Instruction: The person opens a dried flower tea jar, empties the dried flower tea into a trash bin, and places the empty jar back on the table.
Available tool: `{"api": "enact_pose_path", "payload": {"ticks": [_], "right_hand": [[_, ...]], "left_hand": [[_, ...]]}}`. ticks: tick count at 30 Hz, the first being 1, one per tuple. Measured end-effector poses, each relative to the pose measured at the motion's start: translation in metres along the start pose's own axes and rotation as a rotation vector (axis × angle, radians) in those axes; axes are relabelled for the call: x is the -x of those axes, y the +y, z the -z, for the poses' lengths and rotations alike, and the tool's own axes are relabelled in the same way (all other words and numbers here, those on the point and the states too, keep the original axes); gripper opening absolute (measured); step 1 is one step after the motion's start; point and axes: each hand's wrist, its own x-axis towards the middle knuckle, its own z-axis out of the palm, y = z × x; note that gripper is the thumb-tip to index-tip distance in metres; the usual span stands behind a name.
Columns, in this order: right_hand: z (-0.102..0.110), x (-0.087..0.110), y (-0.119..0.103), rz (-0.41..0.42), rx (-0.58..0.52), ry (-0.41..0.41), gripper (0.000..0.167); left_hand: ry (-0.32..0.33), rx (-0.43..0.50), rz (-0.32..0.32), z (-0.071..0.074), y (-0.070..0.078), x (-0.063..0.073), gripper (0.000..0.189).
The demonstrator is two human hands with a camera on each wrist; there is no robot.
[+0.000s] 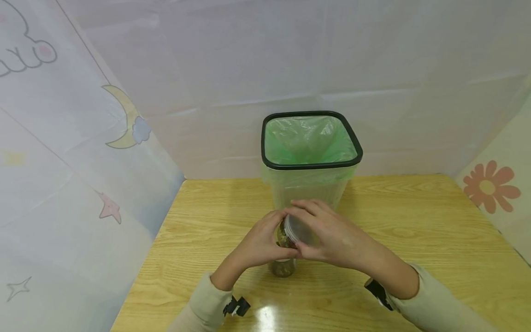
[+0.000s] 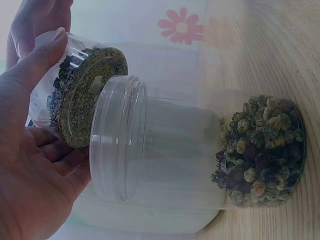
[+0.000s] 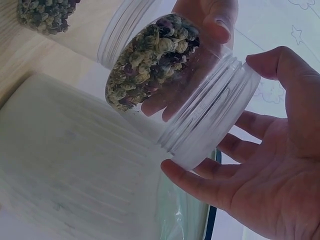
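A clear plastic jar (image 3: 155, 65) of dried flower buds is held tilted between both hands. My left hand (image 1: 259, 242) grips its body, thumb on one side and fingers on the other. Around the jar's translucent screw lid (image 3: 215, 125) curl the thumb and fingers of my right hand (image 1: 332, 237). Below them a second clear jar (image 2: 175, 145) stands on the table, with buds at its bottom. In the head view the hands cover most of this standing jar (image 1: 283, 268). Whether it wears a lid I cannot tell.
Just behind the hands stands a pale bin with a black rim (image 1: 311, 166) and a green plastic liner (image 1: 307, 140). The wooden table (image 1: 207, 216) meets printed cloth walls (image 1: 207, 69) at the back and sides.
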Motion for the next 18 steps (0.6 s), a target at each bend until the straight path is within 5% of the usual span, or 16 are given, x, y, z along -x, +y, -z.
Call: {"api": "enact_pose_path", "payload": {"ticks": [18], "right_hand": [[0.0000, 0.0019, 0.0011, 0.035, -0.018, -0.003, 0.068]], "left_hand": [[-0.020, 0.036, 0.028, -0.0017, 0.0003, 0.0012, 0.095]]}}
